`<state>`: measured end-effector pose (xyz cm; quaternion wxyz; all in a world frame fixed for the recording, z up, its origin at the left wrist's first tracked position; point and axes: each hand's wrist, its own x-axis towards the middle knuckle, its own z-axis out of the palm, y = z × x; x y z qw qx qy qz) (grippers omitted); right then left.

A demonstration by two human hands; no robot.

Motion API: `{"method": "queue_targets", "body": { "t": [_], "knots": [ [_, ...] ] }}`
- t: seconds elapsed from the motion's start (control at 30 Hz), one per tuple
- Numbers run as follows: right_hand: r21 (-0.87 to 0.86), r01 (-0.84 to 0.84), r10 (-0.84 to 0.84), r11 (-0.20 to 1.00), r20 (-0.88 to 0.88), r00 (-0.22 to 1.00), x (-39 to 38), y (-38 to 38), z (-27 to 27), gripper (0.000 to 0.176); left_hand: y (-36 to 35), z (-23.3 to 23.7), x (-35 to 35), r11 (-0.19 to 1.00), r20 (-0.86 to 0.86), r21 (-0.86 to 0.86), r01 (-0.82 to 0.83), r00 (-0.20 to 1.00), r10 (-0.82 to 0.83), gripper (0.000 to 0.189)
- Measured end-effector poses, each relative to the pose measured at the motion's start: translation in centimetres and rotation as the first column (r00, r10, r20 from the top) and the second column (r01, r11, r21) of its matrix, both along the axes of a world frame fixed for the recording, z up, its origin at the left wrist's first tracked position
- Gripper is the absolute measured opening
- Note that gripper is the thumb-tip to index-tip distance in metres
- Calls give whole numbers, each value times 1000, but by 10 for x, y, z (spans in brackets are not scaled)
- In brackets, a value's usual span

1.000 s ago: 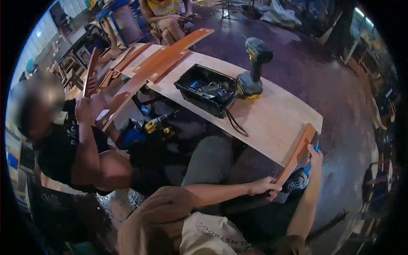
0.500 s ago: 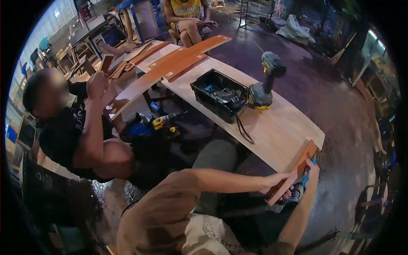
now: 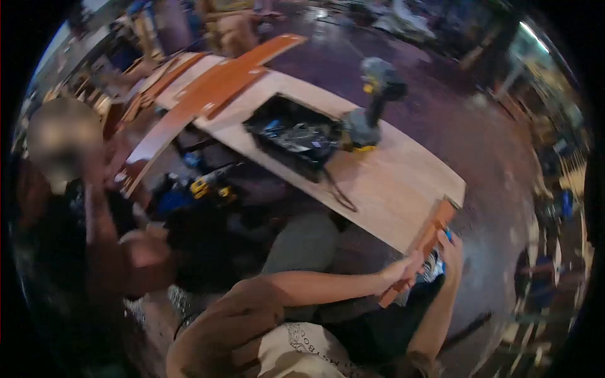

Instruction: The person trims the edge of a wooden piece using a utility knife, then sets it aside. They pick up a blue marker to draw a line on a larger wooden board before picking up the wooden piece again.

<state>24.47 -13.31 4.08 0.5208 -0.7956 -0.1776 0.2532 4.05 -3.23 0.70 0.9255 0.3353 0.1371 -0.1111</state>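
Observation:
A reddish-brown wooden strip (image 3: 435, 225) slants across the near right corner of a pale plywood board (image 3: 409, 170). My left hand (image 3: 403, 272) is closed around the strip's lower part. Farther up, my right hand (image 3: 450, 247) grips the same strip from its right side. A small blue thing shows at the right fingers; its kind is blurred. Below the hands sits a striped black-and-white object (image 3: 433, 267), partly hidden by the strip. The strip's lower end juts out past my left hand.
On the plywood stand a black bin (image 3: 272, 148) of small items and an upright cordless drill (image 3: 373, 104). Orange-brown boards (image 3: 220, 85) lie crosswise at the far end. A co-worker (image 3: 69, 208) sits at left, near a yellow drill (image 3: 205, 187) on the floor. Another person's legs (image 3: 238, 34) show behind.
The whole view has shifted, moving the bench and tools left and slightly up in frame. Both hands stay on the wooden strip, now a little lower left. The co-worker's head has turned.

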Motion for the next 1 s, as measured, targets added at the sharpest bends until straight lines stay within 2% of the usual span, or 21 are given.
{"method": "queue_targets", "body": {
  "t": [0.13, 0.3, 0.47, 0.57, 0.77, 0.83, 0.97, 1.0],
  "knots": [
    [-88, 1, 27, 996, 319, 947, -12, 0, 12, 40, 2, 8, -1, 996, -56, -84, 1, 998, -6, 65],
    [-196, 71, 23, 978, 440, 898, -8, -5, 5, 46, 2, 12, 0, 998, -60, -59, 11, 998, -15, 62],
    [-167, 81, 1, 983, 441, 897, -13, -2, 8, 52, -2, 9, 0, 996, -27, -86, -34, 999, 31, 63],
    [-158, 119, -35, 980, 454, 890, -6, -9, 4, 54, -3, 10, -1, 999, -21, -36, -41, 999, 40, 62],
    [-150, 169, -89, 974, 431, 898, -17, -22, 30, 44, 0, 20, -3, 995, -72, -99, -26, 997, 19, 59],
    [-277, 189, 15, 942, 597, 802, -29, -23, 48, 42, 3, 26, -3, 998, -123, -60, -21, 992, 13, 58],
    [-385, 148, 121, 911, 593, 796, -36, -30, 49, 38, 1, 13, -1, 998, -79, -59, -12, 997, 7, 59],
    [-353, 121, 127, 928, 605, 786, -40, -33, 47, 34, -1, 14, -1, 998, -74, -64, -12, 997, 8, 59]
  ]
}}
